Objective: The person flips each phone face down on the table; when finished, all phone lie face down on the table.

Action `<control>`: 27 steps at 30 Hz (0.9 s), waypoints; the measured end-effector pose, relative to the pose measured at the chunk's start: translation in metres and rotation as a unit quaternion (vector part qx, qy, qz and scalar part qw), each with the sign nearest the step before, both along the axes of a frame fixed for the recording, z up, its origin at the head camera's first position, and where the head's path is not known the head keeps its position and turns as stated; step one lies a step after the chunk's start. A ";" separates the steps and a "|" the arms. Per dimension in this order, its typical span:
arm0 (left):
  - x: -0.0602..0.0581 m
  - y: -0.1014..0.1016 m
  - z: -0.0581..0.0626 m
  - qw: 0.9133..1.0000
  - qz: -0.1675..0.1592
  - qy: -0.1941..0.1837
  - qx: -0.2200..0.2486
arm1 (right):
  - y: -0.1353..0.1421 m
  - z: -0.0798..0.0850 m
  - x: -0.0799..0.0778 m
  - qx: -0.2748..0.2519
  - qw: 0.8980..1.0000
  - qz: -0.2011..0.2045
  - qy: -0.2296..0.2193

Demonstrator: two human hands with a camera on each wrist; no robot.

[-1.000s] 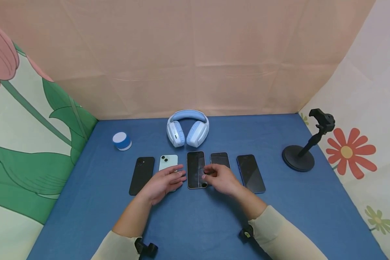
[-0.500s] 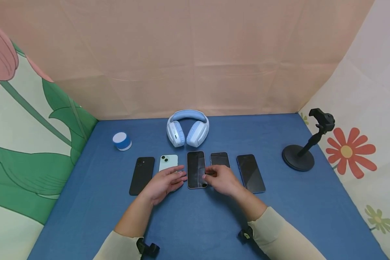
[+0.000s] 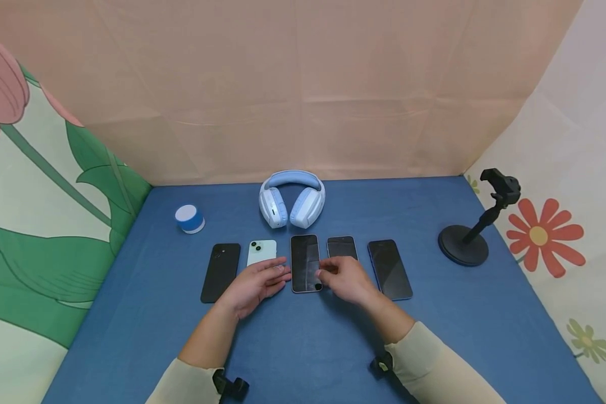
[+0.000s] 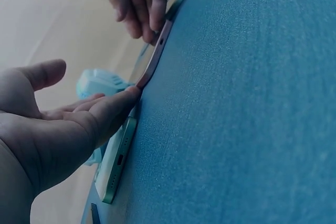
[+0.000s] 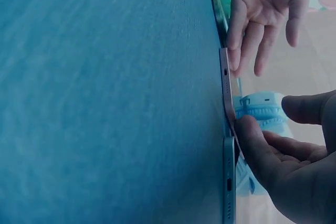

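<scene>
A smartphone with a black screen (image 3: pixel 304 261) lies face up in the middle of a row of phones. My left hand (image 3: pixel 252 285) reaches its left edge with straight fingers, the thumb held apart in the left wrist view. At the right edge, the fingertips of my right hand (image 3: pixel 347 276) touch the phone; its thumb stands clear in the right wrist view. Partly behind the left hand is a pale mint phone (image 3: pixel 261 249), back up. A smaller dark phone (image 3: pixel 341 246) is partly covered by the right hand. Neither hand grips anything.
A black phone (image 3: pixel 220 273) lies at the row's left end, another dark phone (image 3: pixel 390 269) at its right. Blue-and-white headphones (image 3: pixel 292 196) rest behind. A blue-and-white round container (image 3: pixel 189 219) is back left; a black stand (image 3: pixel 464 246) is at right on the blue tablecloth (image 3: pixel 293 359).
The left hand has shifted very slightly right, its fingertips now at the middle phone's edge. The right hand and the phones stay practically where they were.
</scene>
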State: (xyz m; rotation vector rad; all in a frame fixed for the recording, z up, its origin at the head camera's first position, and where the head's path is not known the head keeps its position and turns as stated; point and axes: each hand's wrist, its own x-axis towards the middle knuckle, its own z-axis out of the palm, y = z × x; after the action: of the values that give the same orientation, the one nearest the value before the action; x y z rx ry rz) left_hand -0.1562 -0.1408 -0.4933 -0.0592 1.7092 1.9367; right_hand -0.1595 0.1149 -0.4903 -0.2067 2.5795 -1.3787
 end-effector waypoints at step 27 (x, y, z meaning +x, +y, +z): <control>-0.003 -0.008 0.019 1.000 0.010 0.005 0.020 | -0.009 -0.008 -0.001 -0.058 0.998 0.014 -0.035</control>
State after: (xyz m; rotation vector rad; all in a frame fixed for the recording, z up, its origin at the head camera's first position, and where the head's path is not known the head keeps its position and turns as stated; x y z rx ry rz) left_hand -0.1588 -0.1491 -0.4746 -0.0535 1.6817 1.9878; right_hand -0.1602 0.1063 -0.4981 -0.2087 2.4330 -1.4987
